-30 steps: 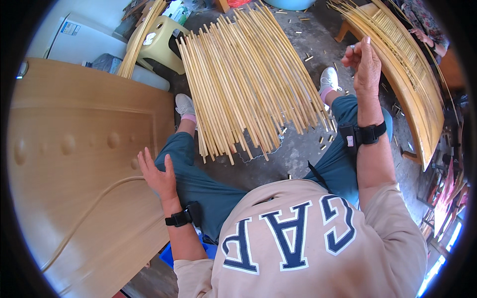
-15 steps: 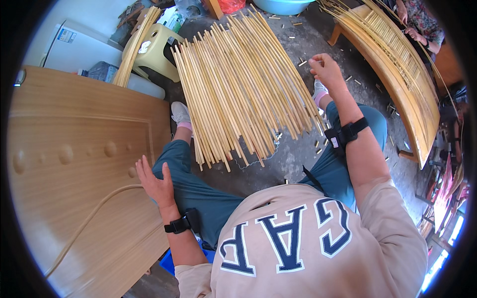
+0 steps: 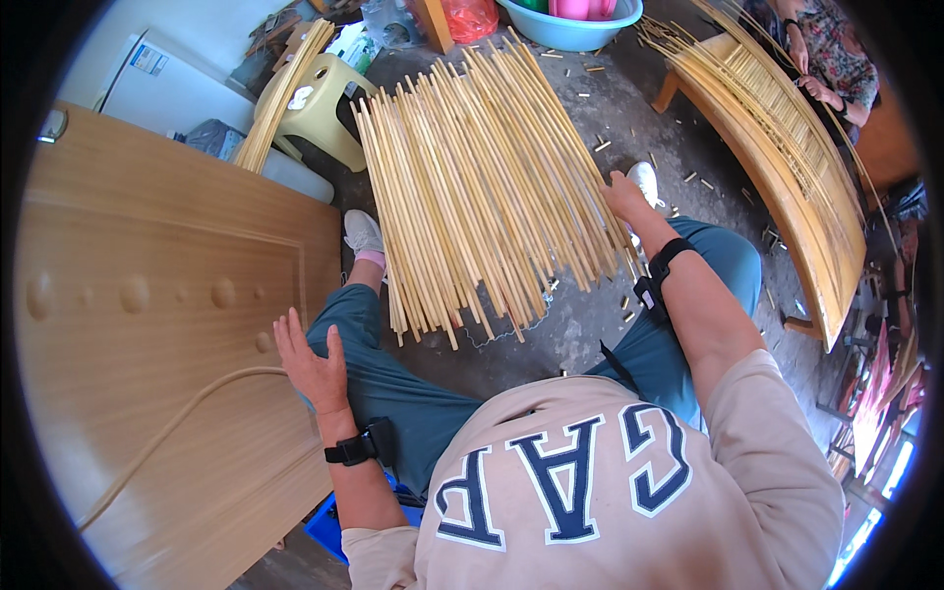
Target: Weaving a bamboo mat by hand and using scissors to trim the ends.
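A mat-like row of long, pale bamboo sticks (image 3: 482,187) lies side by side in front of me, between my feet. At its right edge is my right hand (image 3: 627,197), its fingers curled together against the outermost sticks. What they pinch, if anything, is hidden by the hand itself. My left hand (image 3: 313,362) hovers over my left thigh beside the wooden door panel, fingers spread and holding nothing. A thin wire or string (image 3: 509,337) trails on the floor at the near ends of the sticks.
A wooden door (image 3: 177,295) fills the left side. Behind it stand a yellow plastic stool (image 3: 329,118) and a bundle of long strips (image 3: 285,98). A blue basin (image 3: 580,31) sits at the back. Another person works at a curved wooden bench (image 3: 747,162), right. Short offcuts (image 3: 627,317) litter the floor.
My right hand has come down from above the right side to the right edge of the stick row. My left hand stays nearly where it was. The view has tilted slightly.
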Demonstrator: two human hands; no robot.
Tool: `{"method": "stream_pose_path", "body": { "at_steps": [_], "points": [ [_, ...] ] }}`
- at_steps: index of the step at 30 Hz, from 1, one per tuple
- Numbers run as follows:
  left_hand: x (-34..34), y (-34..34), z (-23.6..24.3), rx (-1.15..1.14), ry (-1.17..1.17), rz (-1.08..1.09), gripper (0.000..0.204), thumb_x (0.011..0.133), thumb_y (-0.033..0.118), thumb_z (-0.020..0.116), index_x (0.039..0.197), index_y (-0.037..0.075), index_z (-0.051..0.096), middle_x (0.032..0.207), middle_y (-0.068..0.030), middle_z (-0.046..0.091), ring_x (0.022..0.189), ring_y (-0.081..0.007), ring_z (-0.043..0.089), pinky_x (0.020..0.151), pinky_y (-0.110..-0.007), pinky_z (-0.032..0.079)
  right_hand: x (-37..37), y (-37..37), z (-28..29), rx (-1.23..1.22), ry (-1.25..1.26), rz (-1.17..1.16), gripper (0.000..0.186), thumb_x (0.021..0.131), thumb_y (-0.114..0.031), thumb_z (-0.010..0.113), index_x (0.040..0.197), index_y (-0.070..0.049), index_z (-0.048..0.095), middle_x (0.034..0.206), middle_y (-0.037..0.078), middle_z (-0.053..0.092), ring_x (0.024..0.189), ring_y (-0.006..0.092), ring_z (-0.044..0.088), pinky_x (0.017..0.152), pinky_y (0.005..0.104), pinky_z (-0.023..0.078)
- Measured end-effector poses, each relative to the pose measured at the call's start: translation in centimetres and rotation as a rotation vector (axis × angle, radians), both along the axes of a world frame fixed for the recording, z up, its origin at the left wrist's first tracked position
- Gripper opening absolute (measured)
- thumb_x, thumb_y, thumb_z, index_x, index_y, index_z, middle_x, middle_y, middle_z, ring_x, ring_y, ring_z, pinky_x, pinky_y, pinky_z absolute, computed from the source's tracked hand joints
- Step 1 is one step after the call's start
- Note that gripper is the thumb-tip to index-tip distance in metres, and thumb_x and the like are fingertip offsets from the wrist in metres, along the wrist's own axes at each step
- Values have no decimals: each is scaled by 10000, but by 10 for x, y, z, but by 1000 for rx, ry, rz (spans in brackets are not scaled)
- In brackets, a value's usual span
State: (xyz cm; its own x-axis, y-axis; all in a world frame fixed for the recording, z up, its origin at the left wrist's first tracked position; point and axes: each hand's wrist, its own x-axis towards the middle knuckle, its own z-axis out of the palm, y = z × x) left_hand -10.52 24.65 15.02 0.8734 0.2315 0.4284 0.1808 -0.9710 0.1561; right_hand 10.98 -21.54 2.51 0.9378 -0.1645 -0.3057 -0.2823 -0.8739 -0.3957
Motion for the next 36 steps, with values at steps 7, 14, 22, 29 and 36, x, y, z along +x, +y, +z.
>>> {"method": "stream_pose_path", "body": {
  "at_steps": [7, 14, 22, 29, 36],
  "points": [
    [1, 1, 0, 0, 8, -25, 593, 760, 243, 648, 1267, 27, 429, 1256, -224, 447, 1212, -382, 374, 981, -450, 330, -5, -4, -8, 11, 159, 24, 475, 833, -279, 494, 1190, 32, 452, 1152, 269, 523, 1088, 382, 502, 919, 411, 395],
    [0, 2, -1, 17, 3, -20, 597, 756, 235, 650, 1268, 25, 427, 1253, -217, 450, 1210, -383, 375, 983, -450, 328, -4, -5, -32, 2, 131, 53, 377, 830, -251, 490, 1085, 27, 495, 1052, 264, 573, 1012, 395, 542, 870, 417, 419],
    [0, 0, -1, 15, 10, -27, 586, 765, 235, 641, 1267, 22, 426, 1255, -213, 448, 1210, -382, 373, 985, -450, 326, -5, -7, -40, 37, 110, 20, 343, 820, -209, 524, 1065, 29, 490, 1030, 260, 574, 981, 391, 554, 836, 413, 433],
    [0, 0, 0, 20, 13, -17, 583, 769, 237, 640, 1270, 28, 426, 1258, -207, 449, 1212, -377, 373, 983, -445, 328, -10, -4, -37, 41, 92, 37, 344, 819, -199, 519, 1067, 34, 470, 1010, 272, 574, 958, 397, 559, 819, 429, 441],
    [0, 1, -1, 25, 6, -22, 584, 768, 233, 642, 1271, 28, 426, 1258, -203, 451, 1212, -375, 375, 984, -443, 328, -6, -6, -38, 33, 89, 19, 349, 807, -206, 544, 1048, 35, 469, 1001, 278, 577, 960, 404, 559, 820, 431, 443]
  ]
}}
